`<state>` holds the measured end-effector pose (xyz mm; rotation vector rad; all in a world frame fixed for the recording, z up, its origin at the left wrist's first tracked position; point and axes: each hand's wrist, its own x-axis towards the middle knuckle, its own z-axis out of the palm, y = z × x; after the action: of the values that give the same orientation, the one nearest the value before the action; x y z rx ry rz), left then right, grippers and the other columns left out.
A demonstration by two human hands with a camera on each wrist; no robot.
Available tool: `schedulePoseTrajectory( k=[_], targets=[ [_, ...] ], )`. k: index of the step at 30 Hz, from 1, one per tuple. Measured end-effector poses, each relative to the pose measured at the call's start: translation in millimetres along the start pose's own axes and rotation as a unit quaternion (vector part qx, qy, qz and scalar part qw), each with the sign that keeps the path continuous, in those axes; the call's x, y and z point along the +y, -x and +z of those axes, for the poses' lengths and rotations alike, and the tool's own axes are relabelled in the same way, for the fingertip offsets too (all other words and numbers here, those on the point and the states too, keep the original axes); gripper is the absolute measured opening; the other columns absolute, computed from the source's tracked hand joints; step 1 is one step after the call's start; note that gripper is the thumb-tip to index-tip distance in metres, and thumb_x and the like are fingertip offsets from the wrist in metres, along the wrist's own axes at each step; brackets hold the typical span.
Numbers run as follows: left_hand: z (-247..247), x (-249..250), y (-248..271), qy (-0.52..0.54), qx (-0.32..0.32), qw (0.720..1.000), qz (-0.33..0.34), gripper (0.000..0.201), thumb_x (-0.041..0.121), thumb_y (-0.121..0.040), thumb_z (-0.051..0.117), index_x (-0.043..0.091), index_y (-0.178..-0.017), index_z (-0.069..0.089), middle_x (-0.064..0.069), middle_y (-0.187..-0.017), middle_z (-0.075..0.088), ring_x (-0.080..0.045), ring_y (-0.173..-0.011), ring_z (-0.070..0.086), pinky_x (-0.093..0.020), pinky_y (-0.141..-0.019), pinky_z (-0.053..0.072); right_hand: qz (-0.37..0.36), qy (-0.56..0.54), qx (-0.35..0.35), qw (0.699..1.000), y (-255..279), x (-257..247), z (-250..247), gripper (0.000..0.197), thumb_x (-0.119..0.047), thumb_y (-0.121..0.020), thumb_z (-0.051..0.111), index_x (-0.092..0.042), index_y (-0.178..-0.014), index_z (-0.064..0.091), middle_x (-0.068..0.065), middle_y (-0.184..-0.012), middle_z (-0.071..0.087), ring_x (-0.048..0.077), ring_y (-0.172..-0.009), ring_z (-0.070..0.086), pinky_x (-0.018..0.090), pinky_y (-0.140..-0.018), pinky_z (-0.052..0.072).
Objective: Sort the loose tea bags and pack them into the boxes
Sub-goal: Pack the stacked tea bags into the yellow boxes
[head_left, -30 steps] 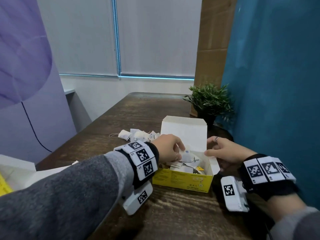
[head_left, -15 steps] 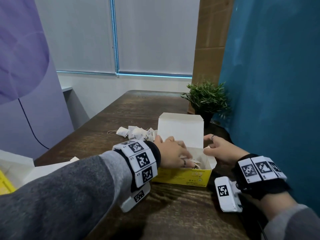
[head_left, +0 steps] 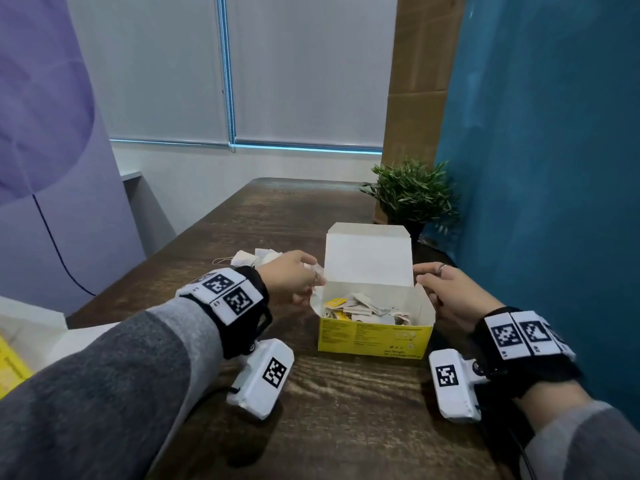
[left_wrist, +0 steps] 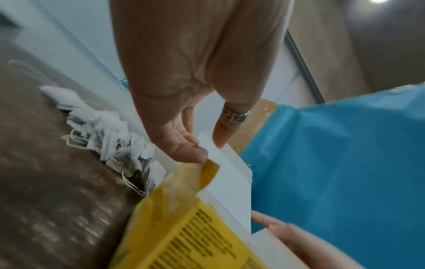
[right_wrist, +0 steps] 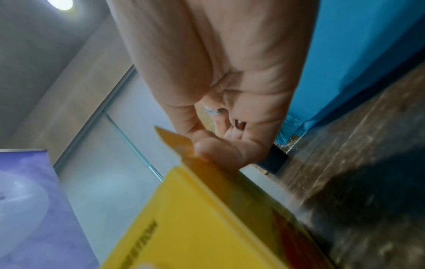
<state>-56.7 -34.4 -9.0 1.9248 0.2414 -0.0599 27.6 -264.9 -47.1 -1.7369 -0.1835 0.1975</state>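
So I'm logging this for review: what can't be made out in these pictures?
- Head view: the count of tea bags in the box; they overlap.
- Head view: the loose pile, partly hidden by the left hand.
- Right wrist view: the right hand on the flap, blurred.
- Head view: the box print, too small.

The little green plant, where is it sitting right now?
In the head view the potted plant stands at the far right of the wooden table, against the blue wall, just behind the open yellow box.

Open box (head_left: 375, 336) on table (head_left: 346, 410), tea bags (head_left: 363, 306) inside, loose pile (head_left: 254, 258) behind-left, plant (head_left: 412, 192) behind-right
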Motion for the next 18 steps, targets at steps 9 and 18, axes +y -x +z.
schedulePoseTrajectory(
  k=[9,18],
  targets=[
    [10,-9,-8,0.129,-0.028,0.991,0.002,0.079,-0.019,-0.085,0.041,0.029,-0.145,0.024,-0.008,-0.077,0.049,-0.016,-0.056,0.045,-0.02,-0.04,0.037,-0.032,-0.131,-0.093,0.987,3,7,-1,0.033,0.009,-0.085,0.055,-0.01,-0.11,0.048,0.0,-0.045,0.041,0.008,-0.035,0.035,0.019,-0.034,0.032],
    [-4,-11,-5,0.088,-0.186,0.976,0.07,0.032,-0.001,-0.082,0.063,0.015,-0.11,0.06,0.003,-0.073,0.06,-0.004,-0.058,0.057,-0.017,-0.06,0.041,-0.057,-0.088,-0.216,0.971,7,9,-13,0.091,-0.05,-0.035,0.091,-0.013,-0.112,0.06,-0.003,-0.058,0.049,0.008,-0.05,0.047,0.02,-0.049,0.044]
  ],
)
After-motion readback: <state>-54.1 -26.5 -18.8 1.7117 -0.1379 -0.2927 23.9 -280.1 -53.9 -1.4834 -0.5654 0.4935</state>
